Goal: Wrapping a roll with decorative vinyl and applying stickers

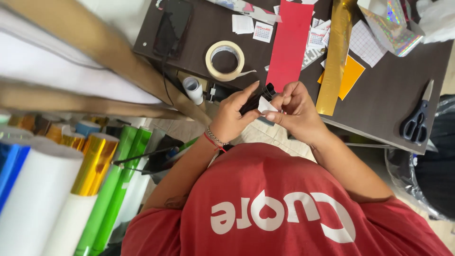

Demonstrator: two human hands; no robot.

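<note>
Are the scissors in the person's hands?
No, the scissors lie on the table, away from both hands, which hold a small black thing.

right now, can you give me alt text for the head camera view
Seen from above, a person in a red shirt holds a small black object and a bit of white paper between the left hand and right hand, beside a dark table with a masking tape roll, red sheet and scissors.
</note>
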